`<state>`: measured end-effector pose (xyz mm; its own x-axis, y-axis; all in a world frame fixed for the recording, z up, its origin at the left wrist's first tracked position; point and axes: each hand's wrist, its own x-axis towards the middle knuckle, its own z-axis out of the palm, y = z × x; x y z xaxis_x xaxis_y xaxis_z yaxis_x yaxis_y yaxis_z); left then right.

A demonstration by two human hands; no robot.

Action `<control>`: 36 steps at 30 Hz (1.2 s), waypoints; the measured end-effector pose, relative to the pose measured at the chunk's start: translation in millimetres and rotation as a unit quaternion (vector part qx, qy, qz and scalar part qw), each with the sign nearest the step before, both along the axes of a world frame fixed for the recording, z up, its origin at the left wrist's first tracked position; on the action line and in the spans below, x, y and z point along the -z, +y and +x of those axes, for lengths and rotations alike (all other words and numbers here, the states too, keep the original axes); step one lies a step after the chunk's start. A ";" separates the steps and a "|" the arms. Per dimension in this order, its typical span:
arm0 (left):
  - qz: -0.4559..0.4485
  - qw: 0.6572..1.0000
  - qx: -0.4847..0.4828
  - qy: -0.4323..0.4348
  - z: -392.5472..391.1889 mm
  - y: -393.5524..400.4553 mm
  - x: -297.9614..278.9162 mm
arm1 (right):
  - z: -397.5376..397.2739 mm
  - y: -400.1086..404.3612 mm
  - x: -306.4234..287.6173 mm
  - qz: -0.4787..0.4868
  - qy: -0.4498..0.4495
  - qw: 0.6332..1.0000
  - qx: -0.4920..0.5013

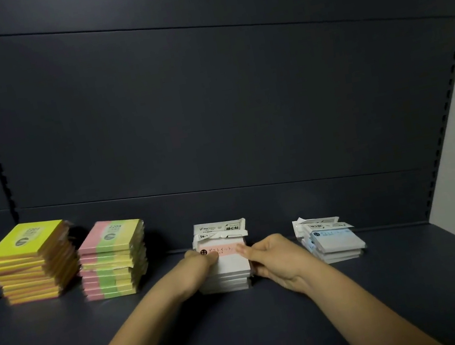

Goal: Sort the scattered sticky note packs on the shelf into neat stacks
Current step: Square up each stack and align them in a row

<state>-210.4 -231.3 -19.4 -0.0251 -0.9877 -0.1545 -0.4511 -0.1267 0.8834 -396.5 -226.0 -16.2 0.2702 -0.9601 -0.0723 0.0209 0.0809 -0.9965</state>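
Both hands are squeezing the white stack (224, 267) mid-shelf: left hand (202, 260) and right hand (268, 256) are curling fingers around its sides. Push unevenly and I'm guessing those slick wrapped packs are sliding off. Blue stack (334, 240) is sitting right, pink-green stack (112, 259) and yellow stack (34, 262) left, nothing blocking.

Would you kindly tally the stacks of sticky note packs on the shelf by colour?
Yellow-topped stack: 1
Pink, green and yellow striped stack: 1
White stack with pink label, held between left hand and right hand: 1
White stack with blue label: 1
Total: 4 stacks
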 end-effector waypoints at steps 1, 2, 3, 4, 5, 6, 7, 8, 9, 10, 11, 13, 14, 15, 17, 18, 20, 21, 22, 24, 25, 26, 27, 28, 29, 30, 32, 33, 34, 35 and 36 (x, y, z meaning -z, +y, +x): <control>0.003 1.000 -0.001 -0.005 0.7 -1.2 0.5 | 0.7 -1.2 0.0 0.004 0.000 1.000 0.002; 0.002 1.000 0.002 -0.012 0.3 -0.6 -0.5 | 1.7 -2.0 0.2 0.006 0.001 1.000 0.005; 0.002 1.000 0.005 -0.020 0.4 -0.3 -1.2 | 3.0 -3.1 -0.1 0.005 0.003 1.000 0.008; 0.001 1.000 0.009 -0.028 -0.1 -0.5 -2.0 | 4.5 -3.6 -0.1 0.003 0.007 1.000 0.014; 0.004 0.999 0.007 -0.037 -0.5 0.1 -3.2 | 6.1 -4.0 0.3 -0.001 0.011 1.000 0.021; 0.005 0.999 0.005 -0.046 -1.8 2.1 -5.6 | 7.5 -4.3 1.2 -0.006 0.017 0.999 0.029; 0.007 0.998 -0.002 -0.058 -2.8 2.8 -7.2 | 8.4 -4.6 2.0 -0.010 0.024 0.999 0.038; 0.009 0.997 -0.007 -0.073 -4.5 3.9 -9.6 | 9.5 -4.3 2.3 -0.013 0.031 0.998 0.045; 0.012 0.996 -0.015 -0.091 -6.1 5.0 -11.8 | 10.4 -3.5 1.9 -0.015 0.039 0.998 0.051; 0.009 0.994 -0.022 -0.104 -8.7 6.6 -14.1 | 11.3 -2.7 1.2 -0.019 0.049 0.997 0.056; 0.014 0.993 -0.031 -0.112 -10.6 6.8 -14.9 | 11.7 -2.1 0.8 -0.023 0.057 0.996 0.059; 0.002 0.990 -0.033 -0.139 -15.3 8.5 -17.2 | 11.7 -2.5 1.1 -0.026 0.063 0.996 0.062; -0.008 0.988 -0.027 -0.151 -16.9 9.2 -17.6 | 11.3 -2.9 1.6 -0.028 0.063 0.996 0.061; -0.011 0.987 -0.022 -0.157 -18.0 10.7 -18.9 | 11.3 -3.1 1.7 -0.028 0.062 0.996 0.060; -0.018 0.987 -0.005 -0.160 -17.7 15.0 -21.9 | 11.4 -2.4 1.8 -0.026 0.056 0.996 0.061; -0.023 0.987 -0.001 -0.161 -16.3 15.5 -21.0 | 11.4 -1.9 2.5 -0.024 0.056 0.996 0.063; -0.019 0.988 -0.007 -0.156 -12.1 14.1 -16.4 | 10.9 -1.9 4.1 -0.020 0.056 0.996 0.064; -0.015 0.990 -0.017 -0.142 -10.4 14.9 -15.4 | 10.5 -0.8 3.9 -0.020 0.055 0.996 0.063; -0.015 0.991 -0.021 -0.130 -9.3 15.5 -15.1 | 10.3 0.9 3.3 -0.020 0.057 0.996 0.061; -0.019 0.992 -0.012 -0.127 -8.2 15.8 -14.4 | 9.8 4.8 2.1 -0.021 0.066 0.996 0.059; -0.020 0.992 -0.008 -0.128 -8.0 16.9 -15.4 | 9.4 5.9 2.1 -0.022 0.073 0.995 0.058; -0.025 0.992 -0.006 -0.126 -8.1 18.2 -17.3 | 8.8 6.6 2.2 -0.024 0.075 0.995 0.058; -0.024 0.992 -0.007 -0.126 -7.8 17.4 -17.1 | 7.6 7.8 1.5 -0.025 0.076 0.995 0.058; -0.029 0.991 -0.007 -0.131 -7.4 15.6 -15.4 | 6.2 8.8 1.3 -0.026 0.077 0.995 0.055; -0.030 0.990 -0.009 -0.141 -7.0 14.5 -14.2 | 5.1 10.2 1.0 -0.027 0.084 0.995 0.054; -0.034 0.988 -0.009 -0.153 -6.4 14.7 -13.1 | 4.3 11.1 2.0 -0.031 0.088 0.994 0.052; -0.037 0.984 -0.016 -0.171 -5.5 15.3 -10.4 | 1.5 12.1 1.5 -0.037 0.097 0.993 0.055; -0.042 0.983 -0.021 -0.179 -3.7 16.5 -9.6 | 1.7 12.7 0.8 -0.042 0.108 0.991 0.060; -0.053 0.981 -0.025 -0.187 -3.6 18.9 -9.8 | 1.2 14.0 -0.6 -0.054 0.129 0.988 0.068; -0.066 0.978 -0.033 -0.196 -3.4 21.7 -10.2 | 0.2 15.6 -2.1 -0.068 0.160 0.982 0.079; -0.083 0.973 -0.047 -0.210 -3.5 24.8 -11.2 | -1.3 16.7 -3.4 -0.085 0.194 0.973 0.091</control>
<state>-213.9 -206.5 -8.2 0.0966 -0.9949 0.0298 -0.7707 -0.0558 0.6347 -397.8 -209.2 -12.8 0.0785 -0.9965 0.0289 -0.3610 -0.0554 -0.9309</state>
